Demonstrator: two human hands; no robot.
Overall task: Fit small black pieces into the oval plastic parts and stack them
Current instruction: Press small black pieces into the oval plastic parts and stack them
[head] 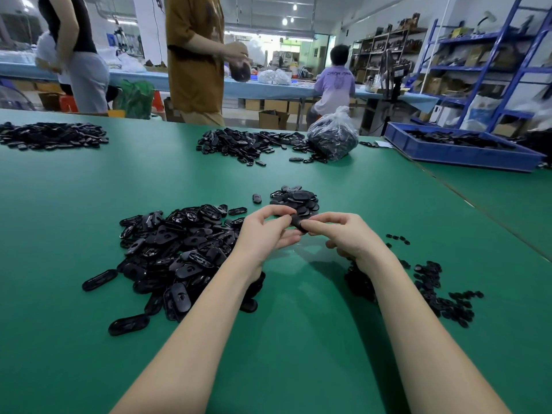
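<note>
Two hands meet over the green table [298,339], both pinching one oval part [297,221] between thumb and fingertips. The left hand [263,231] takes its near-left end, fingers curled around the edge; the right hand [343,231] presses a thumb and forefinger on its right end. Whether a small piece is already seated in it cannot be told, since the fingers cover most of it.

Unfitted ovals lie in a loose heap [182,249] to the left, partly under the left forearm. Small pieces [439,291] are scattered to the right, beside and under the right wrist. Just beyond the hands sits a low stack [294,200] of ovals, probably the finished ones.

The oval looks like thin, glossy moulded plastic: light, stiff, and likely slick on its flat faces. It should hold best by its rim or ends, leaving the central slot free for the insert. The small pieces look light enough to scatter at a nudge, so a fingertip pinch would suit them better than a scoop. Pressing the insert home probably takes a firm thumb push with the oval backed from below; too much bend might crack the thin wall.

Further off lie more piles, a clear bag [333,134] of parts and a blue tray [460,153].
</note>
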